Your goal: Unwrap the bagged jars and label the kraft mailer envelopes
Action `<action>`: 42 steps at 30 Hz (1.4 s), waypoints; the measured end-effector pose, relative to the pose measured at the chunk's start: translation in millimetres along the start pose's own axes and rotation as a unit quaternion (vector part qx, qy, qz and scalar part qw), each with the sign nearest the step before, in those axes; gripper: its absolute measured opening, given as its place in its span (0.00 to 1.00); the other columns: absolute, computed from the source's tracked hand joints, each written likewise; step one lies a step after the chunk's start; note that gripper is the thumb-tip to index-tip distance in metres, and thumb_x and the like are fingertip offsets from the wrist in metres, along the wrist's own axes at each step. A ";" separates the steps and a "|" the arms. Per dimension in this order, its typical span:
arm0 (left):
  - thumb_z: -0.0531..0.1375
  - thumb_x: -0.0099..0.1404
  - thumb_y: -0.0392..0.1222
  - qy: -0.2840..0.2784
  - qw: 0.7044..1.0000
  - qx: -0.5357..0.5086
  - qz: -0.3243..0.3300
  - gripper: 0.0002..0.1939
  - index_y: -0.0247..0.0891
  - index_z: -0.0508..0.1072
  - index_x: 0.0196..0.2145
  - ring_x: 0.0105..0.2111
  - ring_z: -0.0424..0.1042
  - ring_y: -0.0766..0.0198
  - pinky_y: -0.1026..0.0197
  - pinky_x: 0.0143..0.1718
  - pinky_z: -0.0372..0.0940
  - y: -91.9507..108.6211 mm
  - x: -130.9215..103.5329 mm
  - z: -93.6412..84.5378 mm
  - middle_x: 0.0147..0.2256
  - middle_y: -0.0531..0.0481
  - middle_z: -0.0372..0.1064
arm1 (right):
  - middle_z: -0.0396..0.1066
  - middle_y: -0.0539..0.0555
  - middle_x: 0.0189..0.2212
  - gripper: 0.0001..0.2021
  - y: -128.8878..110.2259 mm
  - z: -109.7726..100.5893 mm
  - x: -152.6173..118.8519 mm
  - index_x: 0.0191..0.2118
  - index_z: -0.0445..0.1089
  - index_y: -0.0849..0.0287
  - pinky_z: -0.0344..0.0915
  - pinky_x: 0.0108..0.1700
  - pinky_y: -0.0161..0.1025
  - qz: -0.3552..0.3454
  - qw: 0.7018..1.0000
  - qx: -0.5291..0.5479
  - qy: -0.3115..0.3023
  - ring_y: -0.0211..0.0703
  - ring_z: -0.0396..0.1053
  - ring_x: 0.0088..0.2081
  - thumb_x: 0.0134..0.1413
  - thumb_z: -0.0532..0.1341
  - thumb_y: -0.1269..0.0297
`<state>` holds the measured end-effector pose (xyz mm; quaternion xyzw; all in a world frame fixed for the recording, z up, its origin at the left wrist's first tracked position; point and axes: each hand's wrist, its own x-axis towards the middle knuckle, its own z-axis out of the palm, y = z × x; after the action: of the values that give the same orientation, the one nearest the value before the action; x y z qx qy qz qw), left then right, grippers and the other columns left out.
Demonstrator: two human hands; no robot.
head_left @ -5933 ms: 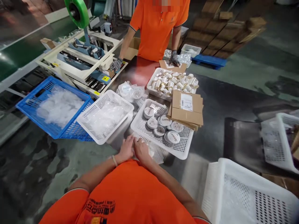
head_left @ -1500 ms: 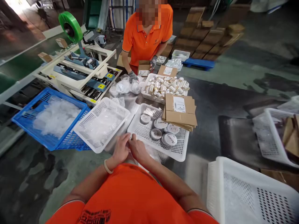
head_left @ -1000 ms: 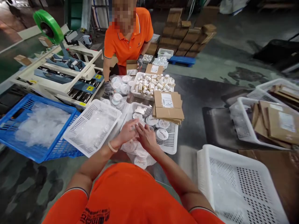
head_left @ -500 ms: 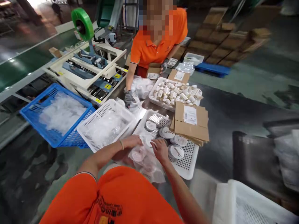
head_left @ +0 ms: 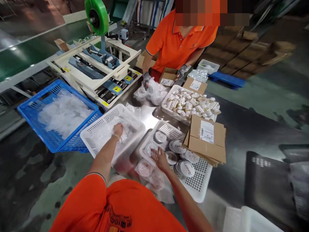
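Observation:
My left hand [head_left: 118,130] is in the white basket [head_left: 88,137] of clear plastic wrap [head_left: 102,130], its fingers closed at the wrap; what they grip is too small to make out. Over the left end of a second white basket [head_left: 201,190], my right hand [head_left: 159,158] has its fingers spread, touching a plastic-wrapped round container [head_left: 150,149]. Several white-lidded round jars [head_left: 185,168] lie to its right. Bagged round containers [head_left: 145,168] rest on the metal table [head_left: 231,129] close to my body.
Across the table a person in orange [head_left: 181,42] wears gloves and handles bagged items [head_left: 154,91] near a small open carton. Flat cartons [head_left: 202,138] overlap the jar basket. A tray of small bottles [head_left: 193,104], a blue crate [head_left: 50,146] and a tape machine [head_left: 96,64] surround it.
My left hand has moved from the bagged containers to the wrap basket. My right hand stays by the jars, fingers now more spread. The other person has lifted a bagged item.

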<state>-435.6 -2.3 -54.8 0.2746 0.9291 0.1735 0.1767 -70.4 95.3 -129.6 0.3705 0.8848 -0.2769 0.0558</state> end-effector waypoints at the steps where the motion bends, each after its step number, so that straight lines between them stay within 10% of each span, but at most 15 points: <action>1: 0.56 0.69 0.30 0.008 1.000 -0.006 0.010 0.11 0.32 0.79 0.39 0.43 0.74 0.52 0.55 0.46 0.66 -3.9 0.4 -4.6 0.41 0.38 0.78 | 0.60 0.65 0.70 0.23 -3.1 -6.4 -1.7 0.63 0.74 0.50 0.64 0.65 0.63 0.012 1.000 0.010 0.009 0.65 0.59 0.71 0.68 0.58 0.52; 4: 0.54 0.72 0.32 0.049 0.994 -0.024 0.090 0.14 0.36 0.79 0.39 0.44 0.72 0.56 0.55 0.49 0.66 -12.2 -13.8 -25.6 0.42 0.42 0.78 | 0.63 0.66 0.68 0.26 -22.2 -30.8 -2.6 0.60 0.75 0.52 0.64 0.62 0.69 0.030 0.990 0.081 0.113 0.72 0.59 0.69 0.65 0.59 0.44; 6: 0.52 0.75 0.33 0.073 0.962 -0.026 0.261 0.15 0.38 0.79 0.39 0.44 0.71 0.57 0.55 0.50 0.65 -11.2 -39.5 -39.5 0.41 0.45 0.77 | 0.71 0.67 0.61 0.29 -43.2 -51.0 1.1 0.58 0.75 0.54 0.66 0.60 0.66 0.012 0.967 0.195 0.161 0.69 0.64 0.65 0.63 0.59 0.38; 10: 0.54 0.77 0.34 0.053 0.799 0.081 0.593 0.12 0.40 0.78 0.42 0.40 0.68 0.57 0.55 0.43 0.62 9.4 -110.2 -53.0 0.38 0.47 0.75 | 0.78 0.64 0.50 0.36 -86.9 -94.5 12.0 0.57 0.74 0.55 0.74 0.46 0.49 0.022 0.871 0.491 0.021 0.55 0.76 0.48 0.60 0.55 0.29; 13: 0.58 0.75 0.33 0.004 0.723 0.170 0.670 0.07 0.38 0.77 0.41 0.40 0.68 0.56 0.54 0.41 0.62 26.7 -148.6 -53.1 0.37 0.46 0.74 | 0.79 0.63 0.48 0.37 -98.1 -122.2 10.6 0.53 0.76 0.58 0.71 0.37 0.41 0.068 0.820 0.568 -0.030 0.47 0.76 0.40 0.59 0.55 0.28; 16: 0.62 0.72 0.32 -0.068 0.678 0.190 0.707 0.05 0.37 0.77 0.37 0.42 0.69 0.55 0.54 0.41 0.64 34.6 -163.7 -48.9 0.37 0.44 0.74 | 0.80 0.58 0.35 0.27 -92.0 -136.7 -4.6 0.38 0.80 0.60 0.62 0.30 0.35 0.076 0.846 0.522 -0.077 0.40 0.71 0.31 0.51 0.68 0.36; 19: 0.62 0.70 0.29 -0.110 0.746 0.137 0.642 0.07 0.39 0.76 0.36 0.43 0.72 0.55 0.54 0.45 0.68 35.6 -170.9 -41.5 0.38 0.45 0.75 | 0.74 0.51 0.21 0.20 -89.7 -131.9 -25.2 0.28 0.77 0.59 0.55 0.26 0.33 0.060 0.849 0.517 -0.096 0.36 0.64 0.24 0.40 0.75 0.45; 22: 0.56 0.71 0.29 -0.092 0.880 -0.056 0.462 0.10 0.40 0.74 0.43 0.44 0.75 0.58 0.56 0.47 0.72 39.8 -186.4 -29.8 0.43 0.46 0.75 | 0.71 0.48 0.19 0.20 -104.3 -108.9 -43.2 0.26 0.74 0.57 0.55 0.25 0.33 0.056 0.814 0.579 -0.005 0.35 0.63 0.22 0.40 0.73 0.45; 24: 0.57 0.73 0.36 -0.081 0.917 -0.200 0.336 0.07 0.40 0.71 0.47 0.42 0.77 0.61 0.59 0.43 0.73 46.6 -200.2 -19.5 0.43 0.47 0.75 | 0.70 0.48 0.20 0.21 -120.3 -88.5 -52.1 0.26 0.72 0.56 0.57 0.26 0.34 0.039 0.792 0.609 0.029 0.36 0.63 0.23 0.43 0.73 0.43; 28: 0.64 0.67 0.43 -0.046 0.928 -0.304 0.209 0.07 0.41 0.68 0.38 0.34 0.76 0.63 0.62 0.37 0.73 54.8 -212.5 -8.7 0.34 0.52 0.72 | 0.72 0.48 0.24 0.22 -131.1 -61.8 -52.9 0.29 0.70 0.55 0.65 0.31 0.36 -0.010 0.781 0.623 0.046 0.38 0.66 0.26 0.52 0.69 0.40; 34: 0.53 0.66 0.31 0.015 0.916 -0.175 0.360 0.14 0.42 0.77 0.32 0.44 0.79 0.58 0.58 0.46 0.75 31.1 -184.0 -47.0 0.40 0.46 0.79 | 0.81 0.64 0.44 0.08 -42.4 -86.3 -20.8 0.43 0.76 0.60 0.69 0.51 0.46 0.063 0.972 0.185 0.128 0.54 0.75 0.50 0.62 0.65 0.62; 38: 0.54 0.67 0.29 -0.028 0.918 -0.002 0.396 0.19 0.43 0.79 0.48 0.41 0.81 0.58 0.59 0.44 0.76 18.4 -179.3 -60.0 0.42 0.47 0.82 | 0.77 0.70 0.57 0.23 4.7 -92.1 -9.5 0.57 0.75 0.63 0.65 0.60 0.50 0.034 0.998 0.010 0.050 0.61 0.68 0.63 0.55 0.65 0.76; 42: 0.53 0.68 0.29 0.017 0.931 0.074 0.356 0.16 0.43 0.79 0.37 0.40 0.82 0.57 0.61 0.39 0.75 4.0 -178.1 -51.1 0.41 0.48 0.84 | 0.79 0.71 0.51 0.17 13.8 -82.3 -5.8 0.51 0.79 0.64 0.67 0.61 0.52 0.048 0.997 -0.063 0.017 0.64 0.71 0.60 0.54 0.66 0.73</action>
<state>-315.3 -112.4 33.2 0.5970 0.7833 0.1604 0.0663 -48.0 143.3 -64.8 0.4127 0.8826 -0.2116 0.0770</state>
